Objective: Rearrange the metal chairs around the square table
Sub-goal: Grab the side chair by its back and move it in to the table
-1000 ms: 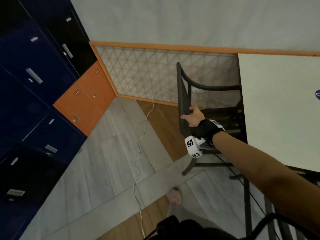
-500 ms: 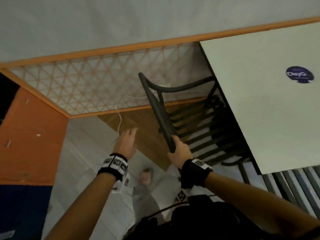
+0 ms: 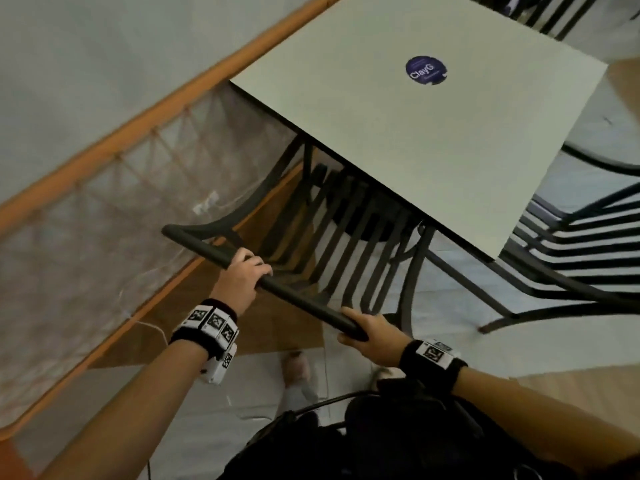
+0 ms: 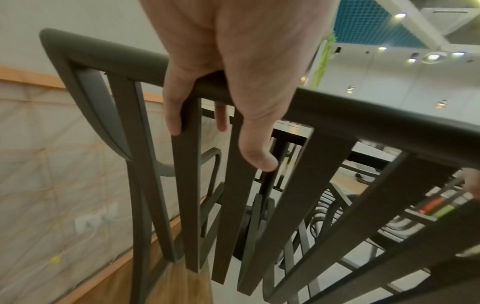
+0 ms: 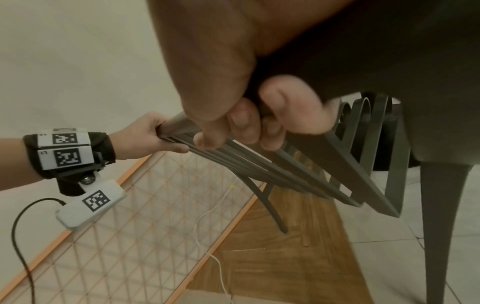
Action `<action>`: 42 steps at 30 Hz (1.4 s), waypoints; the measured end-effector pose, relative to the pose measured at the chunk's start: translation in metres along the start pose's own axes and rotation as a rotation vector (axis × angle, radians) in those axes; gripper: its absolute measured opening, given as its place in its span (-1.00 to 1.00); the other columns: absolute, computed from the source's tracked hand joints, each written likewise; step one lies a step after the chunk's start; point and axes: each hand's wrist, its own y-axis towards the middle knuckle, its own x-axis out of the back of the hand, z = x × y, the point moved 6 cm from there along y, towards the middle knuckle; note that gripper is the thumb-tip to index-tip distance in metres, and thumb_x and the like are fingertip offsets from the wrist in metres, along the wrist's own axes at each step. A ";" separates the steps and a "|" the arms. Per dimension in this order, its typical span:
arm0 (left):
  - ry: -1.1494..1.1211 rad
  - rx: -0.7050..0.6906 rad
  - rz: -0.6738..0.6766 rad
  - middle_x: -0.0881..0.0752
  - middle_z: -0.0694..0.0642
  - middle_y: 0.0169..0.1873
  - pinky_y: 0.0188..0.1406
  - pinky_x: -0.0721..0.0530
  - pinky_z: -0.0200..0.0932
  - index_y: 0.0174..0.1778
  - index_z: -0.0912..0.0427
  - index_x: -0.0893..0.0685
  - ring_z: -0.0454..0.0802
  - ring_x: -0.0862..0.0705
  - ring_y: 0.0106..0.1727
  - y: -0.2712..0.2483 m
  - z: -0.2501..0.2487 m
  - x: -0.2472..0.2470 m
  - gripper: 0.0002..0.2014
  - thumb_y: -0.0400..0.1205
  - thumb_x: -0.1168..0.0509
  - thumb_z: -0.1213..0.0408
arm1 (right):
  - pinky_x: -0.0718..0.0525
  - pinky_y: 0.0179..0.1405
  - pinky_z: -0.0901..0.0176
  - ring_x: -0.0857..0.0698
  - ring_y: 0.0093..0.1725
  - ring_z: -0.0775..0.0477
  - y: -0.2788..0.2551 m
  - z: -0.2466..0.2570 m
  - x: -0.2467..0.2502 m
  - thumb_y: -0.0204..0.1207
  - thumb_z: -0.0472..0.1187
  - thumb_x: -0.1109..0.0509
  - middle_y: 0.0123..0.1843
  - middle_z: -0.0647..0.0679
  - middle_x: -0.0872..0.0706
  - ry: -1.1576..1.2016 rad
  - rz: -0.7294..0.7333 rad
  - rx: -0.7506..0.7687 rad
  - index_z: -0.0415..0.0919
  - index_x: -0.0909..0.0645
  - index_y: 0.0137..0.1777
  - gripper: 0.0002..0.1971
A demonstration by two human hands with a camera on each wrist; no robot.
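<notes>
A dark metal chair (image 3: 298,299) with a slatted back stands in front of me, its seat pushed under the pale square table (image 3: 398,133). My left hand (image 3: 242,275) grips the chair's top rail (image 4: 363,115) near its left end, fingers curled over it. At the rail's right end, my right hand (image 3: 370,336) grips it too, fingers wrapped around the bar (image 5: 259,123). A second metal chair (image 3: 568,251) with the same slats stands at the table's right side. The table carries a round blue sticker (image 3: 425,70).
A wall panel with an orange frame and a net pattern (image 3: 104,237) runs close along the left. A white cable (image 5: 215,207) lies on the wood and tile floor beside it. My feet (image 3: 298,372) stand just behind the chair. Another dark chair (image 3: 554,12) shows at the table's far corner.
My left hand, which was free and reaching half a second ago, now grips the chair's top rail. The right hand has kept its hold. The view has swung right toward the table.
</notes>
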 end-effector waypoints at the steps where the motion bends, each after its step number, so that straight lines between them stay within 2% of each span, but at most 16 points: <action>1: -0.013 0.001 0.001 -0.73 0.11 -0.06 0.31 -0.56 0.23 -0.06 0.17 -0.74 0.16 -0.49 0.21 0.000 0.004 0.004 -0.71 0.41 -0.33 0.59 | -0.69 0.12 0.01 -0.68 -0.04 0.05 0.001 0.004 -0.003 0.58 0.00 -0.34 0.01 0.07 -0.67 0.000 -0.007 -0.011 0.25 -0.37 0.35 -0.62; 4: 0.004 0.011 0.011 -0.72 0.10 -0.04 0.41 -0.50 0.13 -0.04 0.18 -0.76 0.13 -0.50 0.21 0.006 0.026 0.013 -0.70 0.44 -0.31 0.61 | -0.72 0.10 -0.08 -0.72 -0.03 -0.02 0.009 0.019 -0.017 0.58 -0.01 -0.33 0.03 -0.01 -0.72 0.009 -0.028 -0.032 0.26 -0.37 0.34 -0.64; 6: 0.004 0.017 0.004 -0.73 0.08 -0.02 0.42 -0.51 0.15 -0.03 0.16 -0.77 0.12 -0.49 0.23 0.010 0.042 0.016 -0.69 0.46 -0.30 0.60 | -0.75 0.05 -0.15 -0.74 -0.06 -0.04 0.017 0.031 -0.023 0.56 -0.03 -0.32 0.01 -0.02 -0.73 0.015 -0.053 -0.011 0.29 -0.36 0.32 -0.63; 9: -0.019 0.007 -0.025 -0.75 0.09 -0.03 0.39 -0.53 0.20 -0.07 0.15 -0.78 0.14 -0.49 0.20 0.025 0.055 0.025 -0.73 0.47 -0.31 0.57 | -0.77 0.01 -0.14 -0.74 -0.08 -0.05 0.031 0.046 -0.019 0.57 -0.04 -0.32 0.01 -0.04 -0.72 0.038 -0.089 0.011 0.27 -0.37 0.30 -0.65; 12: -0.044 0.030 0.025 -0.66 0.09 0.09 0.47 -0.46 0.12 -0.03 0.13 -0.78 0.12 -0.48 0.25 0.045 0.059 0.030 -0.76 0.49 -0.31 0.48 | -0.75 -0.02 -0.23 -0.73 -0.11 -0.10 0.044 0.050 -0.008 0.57 -0.04 -0.32 -0.04 -0.07 -0.72 0.043 -0.125 0.014 0.23 -0.41 0.23 -0.72; 15: -0.083 0.065 0.068 -0.56 0.11 0.15 0.40 -0.54 0.08 -0.02 0.07 -0.74 0.12 -0.55 0.16 0.063 0.062 0.031 -0.76 0.49 -0.30 0.43 | -0.77 -0.09 -0.23 -0.72 -0.21 -0.05 0.053 0.046 0.004 0.58 -0.08 -0.32 -0.12 -0.06 -0.71 0.059 -0.132 0.022 0.26 -0.43 0.13 -0.77; 18: -0.079 0.083 0.098 -0.47 0.13 0.21 0.36 -0.56 0.04 0.03 0.09 -0.71 0.12 -0.60 0.08 0.077 0.056 0.033 -0.76 0.51 -0.30 0.43 | -0.79 -0.08 -0.20 -0.73 -0.21 -0.01 0.058 0.042 0.018 0.58 -0.09 -0.31 -0.11 -0.05 -0.71 0.076 -0.138 0.016 0.34 -0.42 0.11 -0.74; 25: -0.056 0.069 0.094 -0.49 0.19 0.23 0.38 -0.56 0.07 0.05 0.13 -0.72 0.15 -0.59 0.10 0.113 0.045 0.041 -0.77 0.50 -0.34 0.41 | -0.75 0.04 -0.16 -0.71 -0.14 0.00 0.068 0.040 0.051 0.60 -0.12 -0.31 -0.06 -0.02 -0.70 0.084 -0.143 -0.008 0.26 -0.43 0.22 -0.71; 30: -0.003 0.143 0.035 -0.47 0.20 0.23 0.27 -0.65 0.15 0.04 0.10 -0.72 0.23 -0.65 0.05 0.119 0.040 0.047 -0.79 0.52 -0.35 0.39 | -0.80 -0.05 -0.15 -0.74 -0.17 -0.07 0.072 0.044 0.056 0.60 -0.12 -0.31 -0.06 -0.06 -0.72 0.091 -0.154 -0.015 0.21 -0.41 0.33 -0.64; 33: 0.055 0.126 -0.004 -0.58 0.15 0.17 0.27 -0.63 0.19 0.04 0.13 -0.73 0.20 -0.53 0.25 0.113 0.030 0.048 -0.78 0.51 -0.36 0.44 | -0.82 -0.09 -0.13 -0.74 -0.19 -0.05 0.067 0.041 0.054 0.58 -0.04 -0.34 -0.05 -0.03 -0.71 0.063 -0.128 -0.020 0.22 -0.34 0.39 -0.58; 36: 0.117 0.135 0.010 -0.65 0.11 0.12 0.20 -0.64 0.23 0.08 0.12 -0.72 0.20 -0.42 0.33 0.104 0.013 0.041 -0.71 0.50 -0.33 0.48 | -0.81 -0.12 -0.02 -0.76 -0.14 -0.11 0.057 0.028 0.060 0.55 0.16 -0.32 0.01 -0.05 -0.70 0.080 -0.060 -0.028 0.28 -0.28 0.43 -0.52; 38: 0.105 0.159 -0.010 -0.66 0.08 0.13 0.16 -0.67 0.21 0.13 0.11 -0.70 0.20 -0.41 0.35 0.095 -0.003 0.030 -0.66 0.49 -0.31 0.51 | -0.74 0.04 0.03 -0.73 -0.02 -0.07 0.055 0.006 0.074 0.56 0.23 -0.24 0.04 -0.01 -0.70 0.098 -0.036 -0.038 0.24 -0.34 0.44 -0.54; 40: 0.070 0.109 -0.038 -0.66 0.08 0.13 0.18 -0.67 0.20 0.14 0.12 -0.70 0.19 -0.43 0.38 0.084 -0.021 0.021 -0.65 0.47 -0.34 0.52 | -0.72 0.10 0.02 -0.71 0.02 -0.07 0.053 -0.027 0.088 0.61 0.15 -0.23 0.03 -0.01 -0.68 0.183 -0.124 -0.145 0.07 -0.44 0.42 -0.58; 42: 0.074 0.115 -0.067 -0.68 0.08 0.11 0.19 -0.66 0.20 0.10 0.11 -0.70 0.18 -0.45 0.37 0.075 -0.041 0.007 -0.67 0.45 -0.38 0.50 | -0.76 0.06 -0.04 -0.70 0.03 -0.15 0.059 -0.075 0.105 0.59 0.03 -0.35 0.10 -0.11 -0.69 0.225 -0.200 -0.300 -0.11 -0.49 0.38 -0.58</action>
